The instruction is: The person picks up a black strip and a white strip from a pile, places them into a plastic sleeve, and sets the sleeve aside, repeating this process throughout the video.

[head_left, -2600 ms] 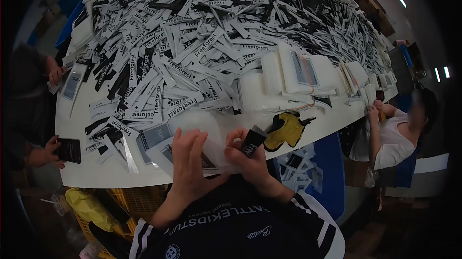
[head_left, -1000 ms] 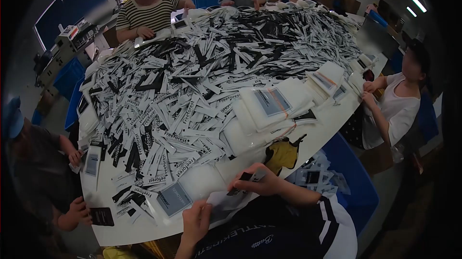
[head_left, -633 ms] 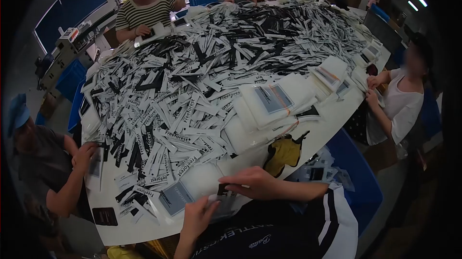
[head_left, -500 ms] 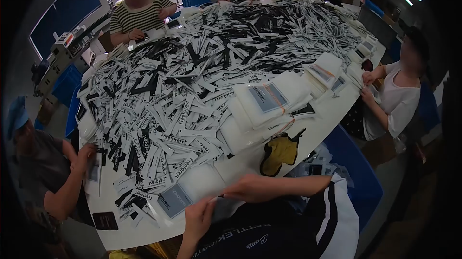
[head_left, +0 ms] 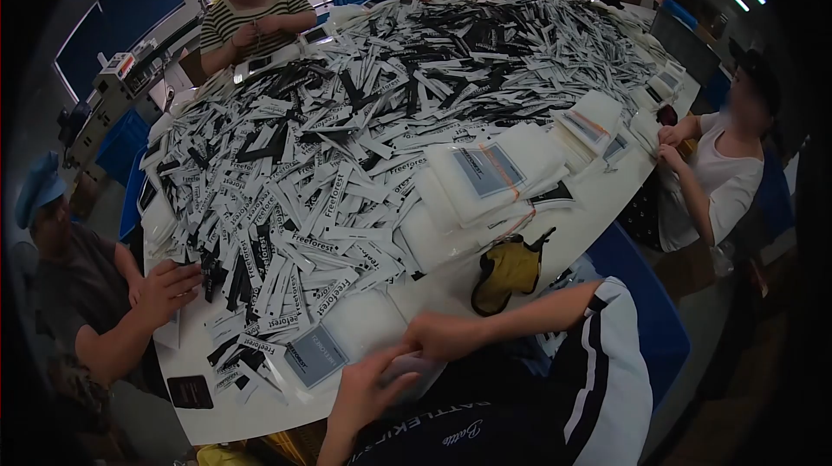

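My left hand (head_left: 368,388) is at the table's near edge, thumb and fingers closed on a translucent plastic bag (head_left: 414,369). Close against it, my right hand (head_left: 442,336) is closed at the bag's upper edge, slightly smeared by motion; its fingertips are partly hidden. Just beyond my left hand lies a stack of clear bags with a grey printed label (head_left: 316,357). Past that spreads a large heap of narrow white and black printed packets (head_left: 334,197).
Bundled bags (head_left: 481,173) with orange bands lie right of the heap. A yellow pouch with black trim (head_left: 504,275) sits near the edge, a dark card (head_left: 190,392) at the near left corner. A blue bin (head_left: 663,336) stands at my right. Several people work around the table.
My hands have come closer together, and more of the translucent bag shows between them. The person at left has reached toward the heap; the striped-shirt person has brought both hands together.
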A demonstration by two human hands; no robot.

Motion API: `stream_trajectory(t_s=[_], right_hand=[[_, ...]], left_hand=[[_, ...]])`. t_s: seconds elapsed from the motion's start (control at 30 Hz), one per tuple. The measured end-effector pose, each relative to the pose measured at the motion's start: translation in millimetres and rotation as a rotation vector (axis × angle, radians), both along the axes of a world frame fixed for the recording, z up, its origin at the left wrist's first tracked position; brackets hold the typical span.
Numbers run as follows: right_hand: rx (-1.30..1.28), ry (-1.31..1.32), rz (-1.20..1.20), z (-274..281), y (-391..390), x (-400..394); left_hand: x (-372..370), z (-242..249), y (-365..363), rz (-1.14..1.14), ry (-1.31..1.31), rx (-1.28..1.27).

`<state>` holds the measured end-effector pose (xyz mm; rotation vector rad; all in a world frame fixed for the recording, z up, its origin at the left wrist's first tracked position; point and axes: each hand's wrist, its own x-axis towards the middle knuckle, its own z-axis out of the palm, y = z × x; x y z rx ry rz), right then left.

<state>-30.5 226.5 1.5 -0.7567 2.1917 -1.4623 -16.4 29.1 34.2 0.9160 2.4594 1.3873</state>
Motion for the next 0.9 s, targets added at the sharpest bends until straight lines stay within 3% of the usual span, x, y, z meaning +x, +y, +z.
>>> stream_trajectory(t_s=[0.07,0.13,0.23,0.3,0.37,0.4,0.43,0.47,0.57,0.63,0.67,0.77,0.83,0.9], right_hand=[[0.045,-0.185,0.081,13,5,-7],[0.067,-0.181,0.118,15,3,-14],[0.068,-0.222,0.149,5,3,-13],[0.046,-0.248,0.151,4,4,-15],[-0.455,-0.633,-0.106,11,10,-13],[-0.45,-0.638,-0.099,16,12,-12],[-0.273,-0.277,-0.062,23,14,-8],[-0.097,0.081,-0.027,26,14,-4],[-0.1,-0.024,-0.008,26,11,4],[-0.044,0.084,-0.05,29,15,7],[0.011,0.186,-0.086,30,17,9],[0.072,0.133,-0.021,40,33,5],[0.118,0.091,0.023,62,48,8],[0.177,0.033,0.062,75,58,18]], left_hand=[[-3,-1,-14,0.017,-0.145,-0.091],[-2,-5,-21,0.033,-0.25,-0.11],[2,-4,-9,-0.003,-0.137,-0.132],[0,-19,-18,0.099,-0.248,-0.01],[0,-28,-24,0.206,-0.355,0.114],[0,-23,-17,0.281,-0.368,0.267],[1,-18,-11,0.352,-0.383,0.417],[1,-14,-9,0.354,-0.394,0.415],[-2,-7,-2,0.186,-0.253,0.207],[-4,-9,5,0.167,0.092,0.136],[-5,-12,8,0.166,0.097,0.136],[-8,-26,14,0.155,0.043,0.099],[-7,-31,20,-0.07,0.05,0.191],[-2,-33,27,-0.086,-0.026,0.131]])
